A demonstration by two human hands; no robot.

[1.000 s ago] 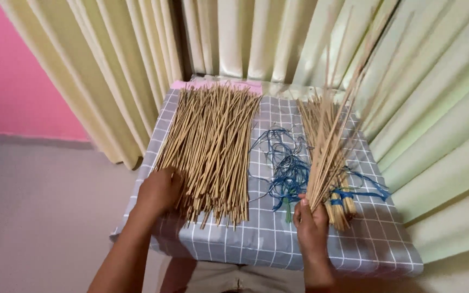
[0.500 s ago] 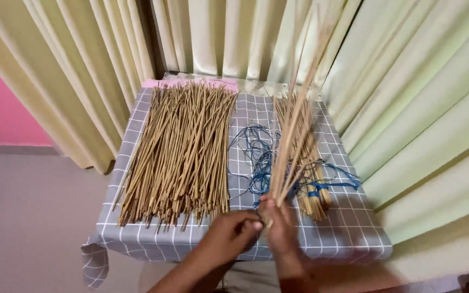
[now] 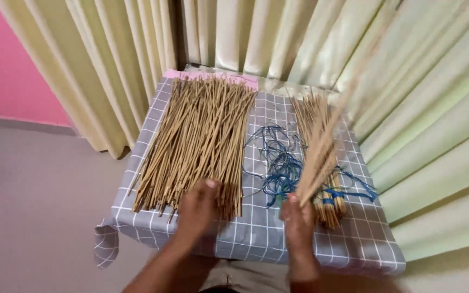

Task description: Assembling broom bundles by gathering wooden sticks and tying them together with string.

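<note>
At the near edge of the checked tablecloth (image 3: pixel 365 244), the left hand (image 3: pixel 199 209) has split from the right since 0.5 s ago & gone back to 9 o'clock, so it looks like more sticks are being fetched. It's palm-down, fingers half curled, on the near ends of the loose stick pile (image 3: pixel 196 141), no grip visible. The right hand (image 3: pixel 298 217), at 3 o'clock, is closed round a small stick bundle (image 3: pixel 321 146) slanting up to 1 o'clock, w/ blue ties (image 3: pixel 280 165) btwn the hands & tied bundles (image 3: pixel 329 203) just right.
</note>
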